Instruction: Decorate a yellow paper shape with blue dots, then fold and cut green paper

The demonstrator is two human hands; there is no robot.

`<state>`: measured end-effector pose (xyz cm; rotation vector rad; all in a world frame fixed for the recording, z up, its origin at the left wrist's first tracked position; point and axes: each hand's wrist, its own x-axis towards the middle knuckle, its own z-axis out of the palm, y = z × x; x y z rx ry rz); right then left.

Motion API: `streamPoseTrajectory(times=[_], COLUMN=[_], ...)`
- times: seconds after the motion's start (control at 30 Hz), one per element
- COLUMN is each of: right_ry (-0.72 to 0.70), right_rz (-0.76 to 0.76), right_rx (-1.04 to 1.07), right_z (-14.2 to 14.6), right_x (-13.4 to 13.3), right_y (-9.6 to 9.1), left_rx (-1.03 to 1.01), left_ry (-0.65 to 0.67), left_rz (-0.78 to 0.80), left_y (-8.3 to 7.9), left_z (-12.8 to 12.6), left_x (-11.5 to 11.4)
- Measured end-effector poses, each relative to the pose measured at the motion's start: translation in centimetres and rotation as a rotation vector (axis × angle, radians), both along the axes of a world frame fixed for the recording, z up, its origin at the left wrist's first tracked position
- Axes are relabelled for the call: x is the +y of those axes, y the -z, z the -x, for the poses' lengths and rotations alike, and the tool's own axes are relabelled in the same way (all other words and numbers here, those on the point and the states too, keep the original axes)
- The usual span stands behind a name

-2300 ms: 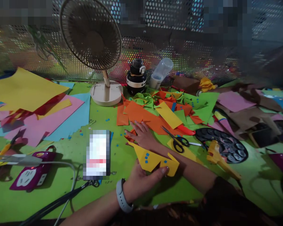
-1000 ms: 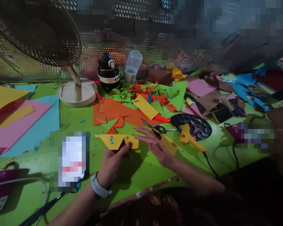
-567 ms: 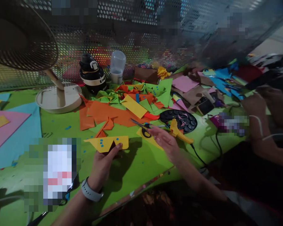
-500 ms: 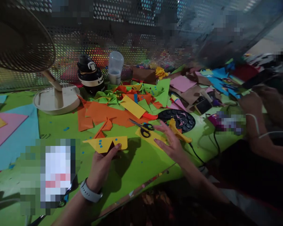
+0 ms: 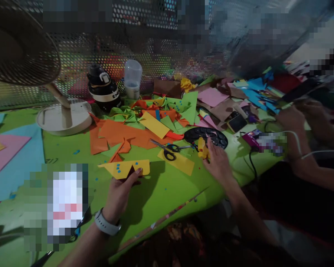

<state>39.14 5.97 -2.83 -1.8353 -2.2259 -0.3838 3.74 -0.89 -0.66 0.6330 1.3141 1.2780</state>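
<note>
My left hand [image 5: 121,191], with a grey watch on the wrist, pinches a folded yellow paper shape [image 5: 125,168] dotted with small blue squares and holds it just above the green table [image 5: 167,193]. My right hand [image 5: 218,163] reaches to the right and closes round a yellow glue gun [image 5: 202,148], which lies by a black round palette [image 5: 208,135]. Black-handled scissors [image 5: 167,150] lie between my hands, next to a yellow paper strip [image 5: 178,163].
Orange, green and yellow paper scraps [image 5: 144,126] pile up behind the scissors. A fan [image 5: 58,115], a black bottle [image 5: 102,91] and a clear cup [image 5: 133,78] stand at the back. Another person's hands [image 5: 303,115] work at the right, near a purple tool [image 5: 252,139].
My right hand has left the orange paper, crossed over the scissors to the right and taken hold of the yellow glue gun. My left hand keeps the yellow shape. The view has swung right.
</note>
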Motion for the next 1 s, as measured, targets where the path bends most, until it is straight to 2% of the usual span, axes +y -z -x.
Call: streamPoseTrajectory(times=[0.37, 0.5, 0.57, 0.67, 0.8, 0.9, 1.0], right_ry=[0.083, 0.118, 0.071, -0.097, -0.355, -0.501, -0.594], right_rz=[-0.073, -0.196, -0.189, -0.045, 0.325, 0.514, 0.59], right_rx=[0.172, 0.416, 0.596, 0.825, 1.11, 1.153, 1.083], right_z=[-1.0, -0.9, 0.2, 3.5, 8.8, 11.7, 13.2], right_x=[0.9, 0.7, 0.6, 0.2, -0.6, -1.2, -1.7], right_y=[0.7, 0.2, -0.5, -2.2, -4.2, -5.1, -5.4], left_rx=[0.004, 0.025, 0.042, 0.044, 0.034, 0.056, 0.091], left_ry=[0.004, 0.039, 0.066, 0.064, 0.037, 0.016, -0.003], left_rz=[-0.019, -0.008, -0.001, -0.006, -0.006, 0.0, -0.01], left_y=[0.1, -0.1, -0.2, -0.1, -0.1, -0.4, -0.8], left_z=[0.1, 0.3, 0.4, 0.6, 0.9, 1.0, 1.1], left_x=[0.1, 0.0, 0.0, 0.1, 0.1, 0.3, 0.5])
